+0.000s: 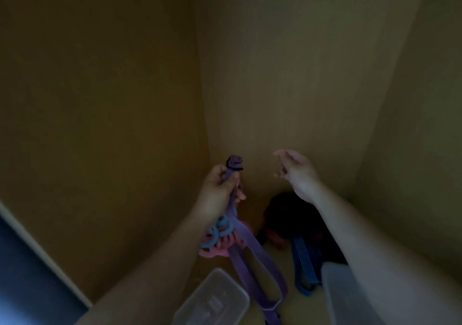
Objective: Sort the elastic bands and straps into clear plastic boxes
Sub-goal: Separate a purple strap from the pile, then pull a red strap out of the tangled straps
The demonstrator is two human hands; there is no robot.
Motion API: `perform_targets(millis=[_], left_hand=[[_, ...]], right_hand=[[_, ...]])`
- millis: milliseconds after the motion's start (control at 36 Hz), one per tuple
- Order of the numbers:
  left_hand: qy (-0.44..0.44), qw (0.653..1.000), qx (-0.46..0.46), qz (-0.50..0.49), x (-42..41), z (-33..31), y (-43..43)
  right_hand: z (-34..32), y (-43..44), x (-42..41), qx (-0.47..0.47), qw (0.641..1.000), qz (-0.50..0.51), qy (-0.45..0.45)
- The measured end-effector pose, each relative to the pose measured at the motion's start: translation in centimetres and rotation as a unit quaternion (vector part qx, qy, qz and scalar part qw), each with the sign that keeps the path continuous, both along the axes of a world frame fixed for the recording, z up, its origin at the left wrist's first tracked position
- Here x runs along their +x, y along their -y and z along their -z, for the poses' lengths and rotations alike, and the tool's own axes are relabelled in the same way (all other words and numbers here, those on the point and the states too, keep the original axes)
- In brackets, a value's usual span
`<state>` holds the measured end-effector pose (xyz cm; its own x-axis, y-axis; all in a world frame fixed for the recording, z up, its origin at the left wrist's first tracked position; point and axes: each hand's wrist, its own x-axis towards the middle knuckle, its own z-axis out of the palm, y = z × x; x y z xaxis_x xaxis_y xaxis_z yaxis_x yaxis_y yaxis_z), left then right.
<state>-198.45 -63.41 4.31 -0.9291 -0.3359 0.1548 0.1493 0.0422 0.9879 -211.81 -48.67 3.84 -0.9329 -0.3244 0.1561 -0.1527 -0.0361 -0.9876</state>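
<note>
Purple strap (252, 257) hangs gripped in the left hand (220, 189) above a clear plastic box (212, 299), while the right hand (296, 172) hovers with loosely curled, empty fingers (281, 155).

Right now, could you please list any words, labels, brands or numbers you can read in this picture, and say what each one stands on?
No text can be read in this dim view.
On the clear plastic box, faint moulded marks show, too blurred to read.
On the purple strap and the blue strap, no print shows.
</note>
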Motion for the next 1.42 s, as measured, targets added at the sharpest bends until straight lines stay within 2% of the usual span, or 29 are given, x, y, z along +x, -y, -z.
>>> perform_targets(millis=[56, 139, 306, 389, 444, 583, 722, 806, 889, 1028, 1167, 1361, 1417], left_hand=[[-0.009, 1.000, -0.013, 0.012, -0.2, 0.1, -0.3], [0.000, 1.000, 0.008, 0.018, -0.2, 0.6, -0.7], [0.038, 0.999, -0.004, 0.022, 0.5, 2.0, 0.1], [0.045, 0.998, 0.035, 0.008, 0.9, 2.4, 0.4], [0.046, 0.998, 0.053, -0.003, 0.9, 2.8, 0.4], [0.040, 0.998, 0.023, -0.035, 1.0, 3.7, 0.8], [0.039, 0.997, 0.064, -0.009, 1.1, 3.9, 1.0], [0.039, 0.997, 0.059, -0.007, 1.2, 3.7, 1.0], [0.046, 0.998, 0.039, -0.023, 1.0, 3.7, 1.4], [0.038, 0.999, 0.001, -0.013, 0.3, 2.3, 1.5], [0.016, 1.000, 0.016, 0.008, -0.4, 0.0, 0.7], [-0.049, 0.996, 0.052, 0.055, -1.8, -4.0, -1.0], [-0.065, 0.995, 0.045, 0.061, -2.2, -5.1, -1.2]], right_hand=[[0.5, -0.1, 0.0, 0.119, 0.992, -0.030, -0.025], [3.2, -0.8, 0.4, 0.302, 0.949, -0.086, -0.043], [7.9, -1.7, 1.9, 0.412, 0.899, -0.142, -0.040], [9.7, -1.7, 1.9, 0.476, 0.861, -0.176, -0.033], [11.1, -1.6, 1.6, 0.499, 0.849, -0.174, -0.022], [14.4, -0.6, 1.1, 0.479, 0.868, -0.131, 0.014], [16.1, 0.8, 1.1, 0.475, 0.874, -0.103, 0.006], [15.8, 1.3, 1.0, 0.412, 0.904, -0.112, 0.030], [12.6, 1.4, 1.2, 0.307, 0.940, -0.119, 0.092], [5.2, 0.0, 0.4, 0.216, 0.974, -0.059, 0.011], [-1.9, -1.4, 0.3, 0.151, 0.986, -0.050, -0.052], [-10.0, -3.0, 1.8, 0.168, 0.973, -0.085, -0.137], [-12.3, -3.2, 2.9, 0.112, 0.979, -0.108, -0.129]])
